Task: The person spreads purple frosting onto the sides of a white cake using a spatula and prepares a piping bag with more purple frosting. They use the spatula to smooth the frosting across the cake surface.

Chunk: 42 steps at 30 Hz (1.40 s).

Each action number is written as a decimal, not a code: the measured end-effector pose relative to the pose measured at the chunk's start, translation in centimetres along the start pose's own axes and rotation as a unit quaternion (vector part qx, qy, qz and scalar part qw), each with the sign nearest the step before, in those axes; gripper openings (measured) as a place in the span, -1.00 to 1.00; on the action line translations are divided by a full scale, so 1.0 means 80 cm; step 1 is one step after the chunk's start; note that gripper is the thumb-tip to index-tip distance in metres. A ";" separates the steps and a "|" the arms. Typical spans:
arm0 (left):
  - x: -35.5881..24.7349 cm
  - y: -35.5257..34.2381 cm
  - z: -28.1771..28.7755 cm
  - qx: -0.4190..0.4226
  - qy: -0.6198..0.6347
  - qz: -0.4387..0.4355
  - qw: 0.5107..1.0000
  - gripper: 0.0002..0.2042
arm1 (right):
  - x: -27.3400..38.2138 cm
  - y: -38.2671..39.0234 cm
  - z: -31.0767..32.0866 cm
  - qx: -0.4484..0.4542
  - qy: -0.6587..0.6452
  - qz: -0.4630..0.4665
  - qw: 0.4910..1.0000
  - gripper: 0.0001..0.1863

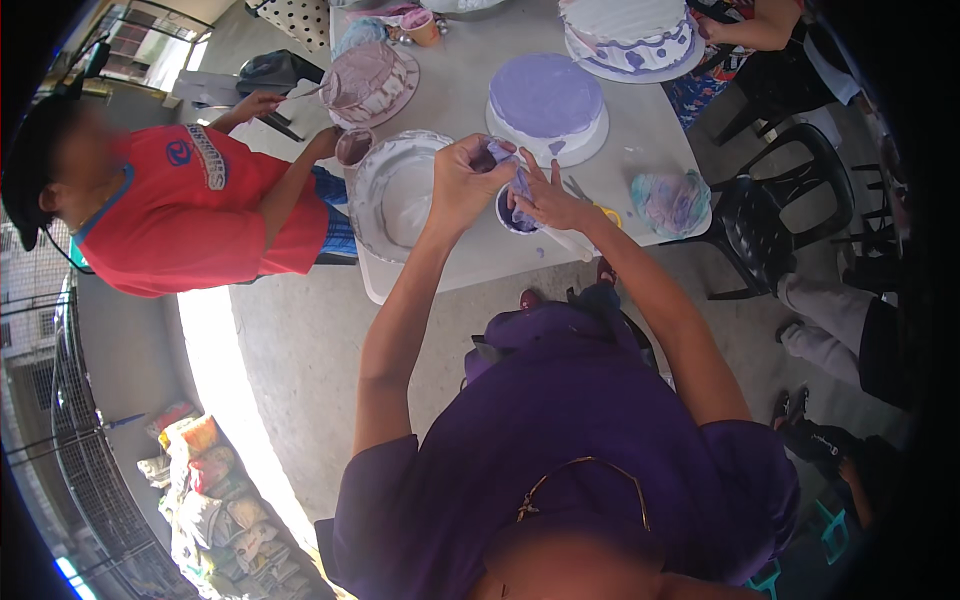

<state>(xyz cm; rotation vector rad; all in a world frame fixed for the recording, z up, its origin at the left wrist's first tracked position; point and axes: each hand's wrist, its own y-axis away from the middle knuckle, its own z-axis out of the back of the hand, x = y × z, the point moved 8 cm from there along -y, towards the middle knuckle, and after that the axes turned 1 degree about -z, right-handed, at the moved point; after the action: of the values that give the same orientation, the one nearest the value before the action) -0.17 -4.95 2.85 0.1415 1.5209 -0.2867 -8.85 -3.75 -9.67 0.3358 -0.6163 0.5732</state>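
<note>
Above the table's near edge, my left hand is closed around the upper part of a clear plastic piping bag smeared with purple icing. My right hand grips the same bag from the other side, some fingers raised. Just below the bag stands a small cup with purple icing inside, partly hidden by my right hand. A round cake with a smooth purple top and white side sits on a board just beyond my hands. A white-handled tool lies under my right wrist.
Left of my hands is a large icing-smeared basin. Scissors with yellow handles and a crumpled, colour-stained plastic bag lie to the right. A person in red works on a pinkish cake; another decorated cake stands far right.
</note>
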 end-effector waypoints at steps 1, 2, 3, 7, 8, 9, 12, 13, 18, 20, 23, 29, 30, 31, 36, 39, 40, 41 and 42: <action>0.000 0.000 0.000 -0.001 0.003 -0.003 1.000 -0.87 | -0.002 0.000 -0.002 -0.001 0.003 -0.001 1.000 -0.65; 0.000 0.000 0.000 0.000 0.003 -0.002 1.000 -0.87 | -0.002 -0.001 -0.002 -0.002 0.005 -0.001 1.000 -0.64; 0.000 0.001 0.000 -0.001 0.003 -0.002 1.000 -0.87 | -0.003 -0.001 -0.002 -0.001 0.005 -0.002 1.000 -0.64; 0.003 -0.001 0.004 0.007 -0.009 -0.005 1.000 -0.87 | -0.005 -0.001 -0.009 0.007 0.028 0.004 1.000 -0.63; 0.001 -0.002 0.005 0.006 -0.009 -0.005 1.000 -0.87 | -0.003 0.000 -0.008 -0.002 0.022 0.008 1.000 -0.63; -0.001 -0.004 0.006 0.013 -0.020 0.008 1.000 -0.86 | -0.002 0.003 -0.008 -0.002 0.022 0.009 1.000 -0.63; 0.001 -0.006 0.010 0.022 -0.035 0.015 0.999 -0.85 | 0.014 0.013 0.012 -0.048 -0.012 0.027 0.998 -0.63; 0.001 -0.007 0.012 0.025 -0.038 0.010 0.999 -0.84 | 0.022 0.018 0.026 -0.083 -0.003 0.032 0.996 -0.63; 0.001 -0.007 0.004 0.041 -0.038 0.017 0.998 -0.85 | 0.054 0.027 0.091 -0.085 -0.226 0.103 0.965 -0.66; 0.000 -0.009 0.002 0.051 -0.033 0.011 0.998 -0.85 | 0.067 0.026 0.104 -0.070 -0.284 0.084 0.953 -0.69; -0.011 -0.007 -0.004 0.076 -0.052 -0.005 0.996 -0.84 | 0.072 0.024 0.115 -0.127 -0.318 0.147 0.928 -0.69; -0.027 0.000 -0.002 0.104 -0.220 -0.092 0.966 -0.80 | 0.078 0.034 0.108 -0.100 -0.435 0.041 0.894 -0.68; -0.022 -0.001 -0.003 0.117 -0.177 -0.083 0.974 -0.81 | 0.076 0.031 0.105 -0.100 -0.435 0.042 0.894 -0.68; -0.019 0.000 -0.004 0.129 -0.133 -0.074 0.980 -0.81 | 0.073 0.027 0.100 -0.103 -0.446 0.057 0.887 -0.68; -0.014 -0.001 0.001 0.101 -0.066 -0.077 0.990 -0.77 | 0.076 0.020 0.087 -0.121 -0.476 0.061 0.869 -0.67; -0.009 0.002 0.002 0.099 -0.073 -0.079 0.989 -0.80 | 0.079 0.020 0.077 -0.115 -0.491 0.042 0.863 -0.66; -0.005 0.003 0.001 0.097 -0.068 -0.069 0.991 -0.82 | 0.081 0.023 0.078 -0.148 -0.462 0.033 0.874 -0.66; -0.005 0.003 -0.003 0.099 -0.067 -0.069 0.990 -0.82 | 0.079 0.027 0.081 -0.183 -0.432 0.022 0.883 -0.66; -0.004 0.003 -0.004 0.088 -0.063 -0.058 0.992 -0.84 | 0.074 0.026 0.079 -0.184 -0.432 0.021 0.883 -0.66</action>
<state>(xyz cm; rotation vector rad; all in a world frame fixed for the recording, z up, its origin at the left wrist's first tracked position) -0.45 -4.62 3.11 0.1712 1.3800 -0.5145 -8.93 -2.59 -0.84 0.2042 -1.5783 0.3097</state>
